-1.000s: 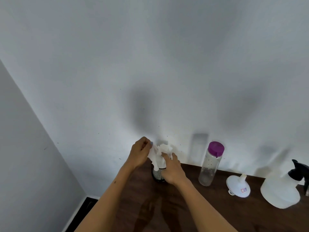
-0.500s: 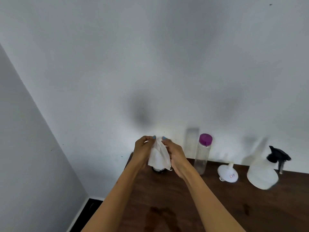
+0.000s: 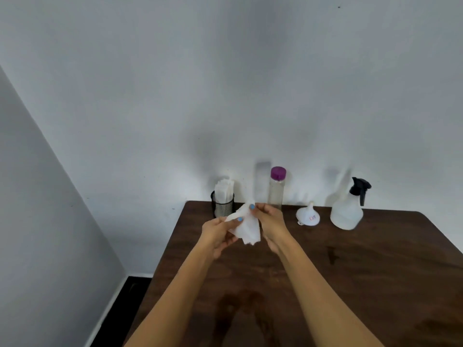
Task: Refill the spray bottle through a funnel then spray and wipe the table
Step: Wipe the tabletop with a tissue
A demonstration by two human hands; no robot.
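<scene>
A grey wall point(image 3: 37, 209) at the left meets a white wall point(image 3: 225, 83) behind a dark wooden table point(image 3: 375, 271), whose near surface carries wet patches point(image 3: 240, 306). Along the back edge stand a black mesh holder point(image 3: 223, 205) stuffed with white tissues, a clear bottle point(image 3: 276, 189) with a purple cap, a white funnel point(image 3: 308, 216) turned spout-up, and the spray bottle point(image 3: 348, 209). Above the table, just in front of the holder, the left hand point(image 3: 218, 234) and right hand point(image 3: 271, 221) each pinch a white tissue point(image 3: 246, 227) between them, well left of the spray bottle.
</scene>
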